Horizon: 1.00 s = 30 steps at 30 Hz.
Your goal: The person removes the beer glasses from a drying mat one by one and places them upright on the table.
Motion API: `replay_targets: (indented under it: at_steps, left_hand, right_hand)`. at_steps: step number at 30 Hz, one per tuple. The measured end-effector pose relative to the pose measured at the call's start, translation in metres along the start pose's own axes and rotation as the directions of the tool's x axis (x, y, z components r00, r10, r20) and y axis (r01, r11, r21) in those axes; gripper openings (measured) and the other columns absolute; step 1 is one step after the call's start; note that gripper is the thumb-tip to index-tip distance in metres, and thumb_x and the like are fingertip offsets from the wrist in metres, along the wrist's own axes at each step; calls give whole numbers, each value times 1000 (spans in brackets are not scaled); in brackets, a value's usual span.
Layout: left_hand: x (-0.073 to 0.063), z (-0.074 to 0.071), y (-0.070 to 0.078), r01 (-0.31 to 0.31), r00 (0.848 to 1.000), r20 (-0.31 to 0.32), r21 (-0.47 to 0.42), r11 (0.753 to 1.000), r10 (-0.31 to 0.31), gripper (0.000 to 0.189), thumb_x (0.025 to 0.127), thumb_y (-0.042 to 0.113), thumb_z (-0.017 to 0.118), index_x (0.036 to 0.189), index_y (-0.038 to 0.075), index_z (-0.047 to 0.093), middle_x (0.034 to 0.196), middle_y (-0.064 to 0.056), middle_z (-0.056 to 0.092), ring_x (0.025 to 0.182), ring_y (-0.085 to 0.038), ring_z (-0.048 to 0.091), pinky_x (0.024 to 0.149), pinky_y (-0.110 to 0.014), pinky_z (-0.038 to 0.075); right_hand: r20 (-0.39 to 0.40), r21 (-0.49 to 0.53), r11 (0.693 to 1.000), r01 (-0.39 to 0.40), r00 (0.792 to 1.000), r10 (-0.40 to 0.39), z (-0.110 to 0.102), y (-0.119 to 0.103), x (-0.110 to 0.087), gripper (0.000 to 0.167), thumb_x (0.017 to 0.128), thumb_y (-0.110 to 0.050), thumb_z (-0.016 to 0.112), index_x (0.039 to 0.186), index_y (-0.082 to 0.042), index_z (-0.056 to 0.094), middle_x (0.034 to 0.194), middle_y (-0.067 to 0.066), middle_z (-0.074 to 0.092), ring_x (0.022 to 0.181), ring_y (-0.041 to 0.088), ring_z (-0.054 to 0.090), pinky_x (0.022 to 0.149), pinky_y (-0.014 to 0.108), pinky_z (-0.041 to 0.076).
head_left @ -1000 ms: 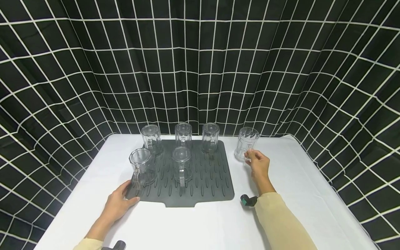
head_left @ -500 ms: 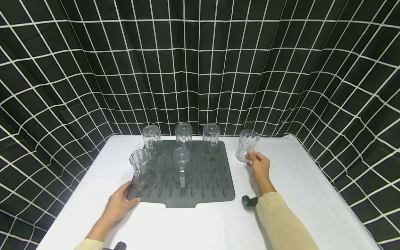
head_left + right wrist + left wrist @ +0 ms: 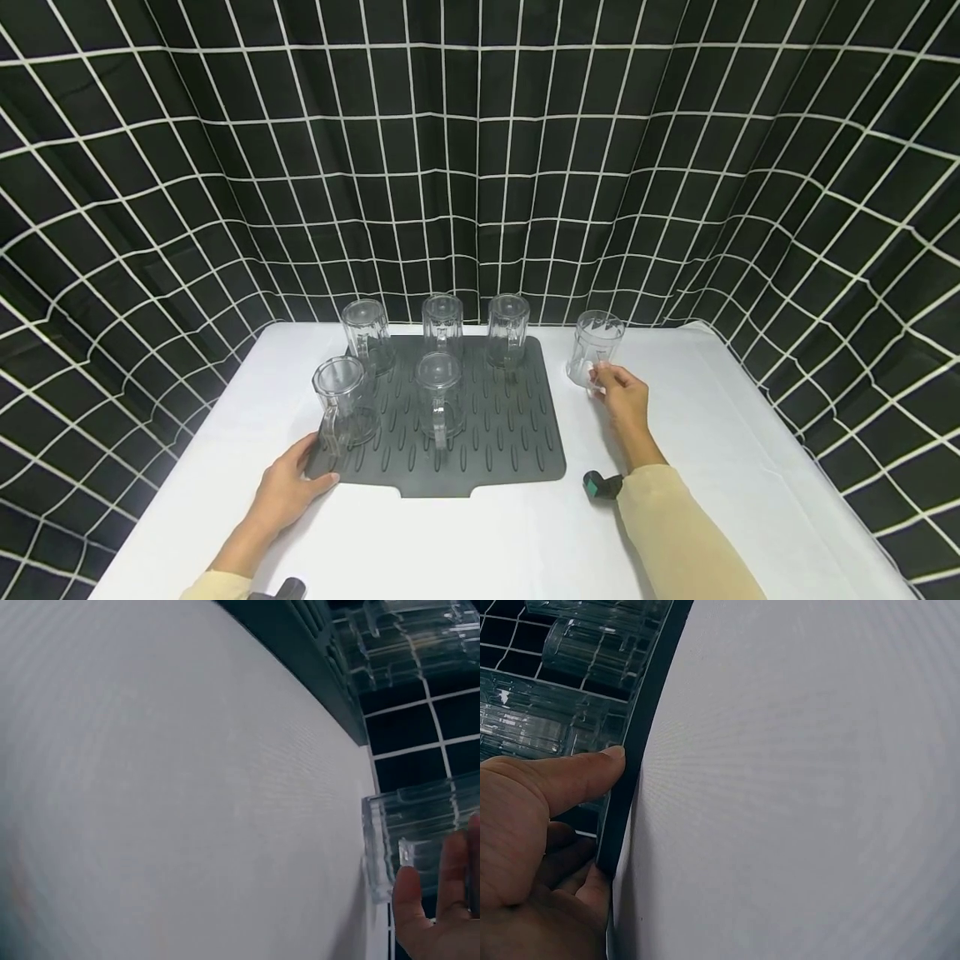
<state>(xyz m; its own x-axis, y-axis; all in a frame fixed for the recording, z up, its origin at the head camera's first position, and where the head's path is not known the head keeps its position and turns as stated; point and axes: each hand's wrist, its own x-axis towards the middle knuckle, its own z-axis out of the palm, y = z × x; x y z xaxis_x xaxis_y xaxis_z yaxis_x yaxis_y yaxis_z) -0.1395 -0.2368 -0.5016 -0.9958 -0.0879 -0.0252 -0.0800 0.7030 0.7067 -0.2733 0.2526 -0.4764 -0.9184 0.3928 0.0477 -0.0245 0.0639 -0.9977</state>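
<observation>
My right hand (image 3: 624,400) pinches the handle of a clear glass mug (image 3: 596,333), which stands rim up on the white cloth to the right of the mat. In the right wrist view, fingertips (image 3: 407,889) overlap the handle of that mug (image 3: 382,840). At the near left corner of the dark grey ridged drying mat (image 3: 480,458), my left hand (image 3: 283,487) rests with thumb and fingers spread around the corner. The left wrist view shows its thumb (image 3: 592,776) touching the mat's front edge (image 3: 641,724).
Several clear glass mugs stand upside down on the mat, including a near left mug (image 3: 345,400), a near middle mug (image 3: 438,396) and a back right mug (image 3: 507,329). A black curtain with a white grid (image 3: 480,167) rises behind the white-covered table (image 3: 480,550).
The mug in my right hand has come down slightly and its rim sits a little lower. My left hand keeps its place at the mat's corner.
</observation>
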Motion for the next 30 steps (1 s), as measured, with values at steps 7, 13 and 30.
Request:
replay_targets:
  at_steps: [7, 13, 30]
  left_hand:
    - [-2, 1, 0, 5, 1000, 2, 3, 1000, -5, 85, 84, 27, 74, 149, -2, 28, 148, -26, 32, 133, -42, 35, 107, -52, 31]
    - [-2, 1, 1, 5, 1000, 3, 3, 1000, -5, 85, 84, 29, 74, 149, 0, 28, 149, -24, 32, 133, -42, 34, 107, -52, 31]
    - [-1, -3, 1, -3, 1000, 8, -6, 1000, 3, 84, 85, 28, 73, 149, -1, 28, 148, -25, 33, 133, -42, 35, 107, -53, 31]
  right_hand:
    - [-37, -60, 998, -17, 999, 14, -10, -6, -4, 36, 98, -27, 57, 121, 1, 63, 120, 11, 59, 102, 15, 57, 91, 38, 52]
    - [-123, -29, 999, 43, 991, -46, -18, -20, -12, 40, 98, -34, 58, 124, -3, 62, 114, 5, 61, 99, 12, 57, 86, 35, 53]
    - [-119, 475, 754, 453, 882, -455, -1, -74, -73, 16, 95, 2, 54, 107, 13, 57, 90, 15, 57, 78, 21, 57, 65, 24, 52]
